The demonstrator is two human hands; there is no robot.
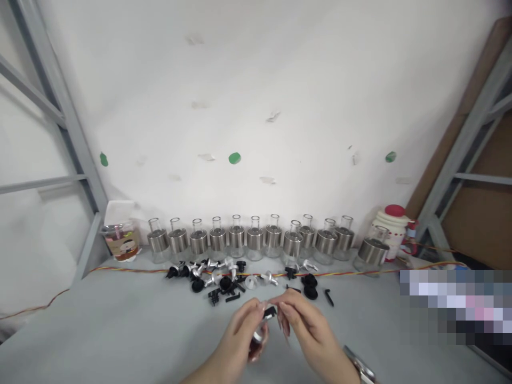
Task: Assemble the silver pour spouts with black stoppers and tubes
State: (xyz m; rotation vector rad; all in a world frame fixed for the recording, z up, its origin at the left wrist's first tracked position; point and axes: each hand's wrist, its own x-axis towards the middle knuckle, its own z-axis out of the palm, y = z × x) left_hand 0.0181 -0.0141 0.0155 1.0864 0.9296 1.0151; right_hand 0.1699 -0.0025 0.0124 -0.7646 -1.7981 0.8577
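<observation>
One small black-and-silver piece is held over the near part of the desk, its black end up, a rounded silver part below it. The left hand has its fingers clamped around this piece, partly hiding it. The right hand is just beside it, forefinger stretched toward the left thumb; whether its fingers grip anything cannot be told. A watch is on the right wrist.

Beyond the hands lies a loose spread of silver fittings and black parts, some overlapping. To the right of it are two round black caps, one partly over the other, and a slim black strip apart from them. A twisted red-and-yellow wire crosses behind.

Farther back, twelve glass bottles with metal bands stand upright and uncapped near the white wall. A cup with a brown sleeve stands at their left, a cream-and-red jug at their right, partly behind the last bottle.
</observation>
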